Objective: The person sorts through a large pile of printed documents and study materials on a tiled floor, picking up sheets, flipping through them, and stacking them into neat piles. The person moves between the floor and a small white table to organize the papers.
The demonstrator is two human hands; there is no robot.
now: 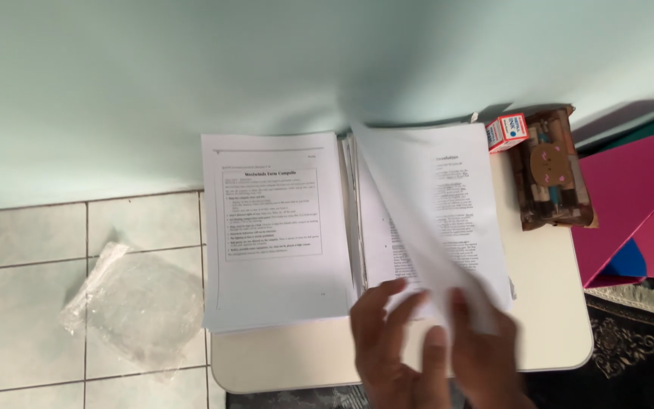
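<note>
Two stacks of printed white pages lie side by side on a small white table (546,303). The left stack (278,227) shows a page with a boxed block of text. From the right stack (456,204) one sheet of paper (410,212) rises, blurred, running from the middle gap down to my right hand (490,360). That hand pinches the sheet's lower edge, and part of it is hidden under the paper. My left hand (387,341) rests with fingers spread on the page below, near the stacks' front edge.
A small red and white box (507,130) and a brown cardboard holder with pens (552,170) sit at the table's back right. Pink folders (630,204) stand to the right. A clear plastic bag (130,303) lies on the tiled floor at left. The pale wall (191,76) is behind.
</note>
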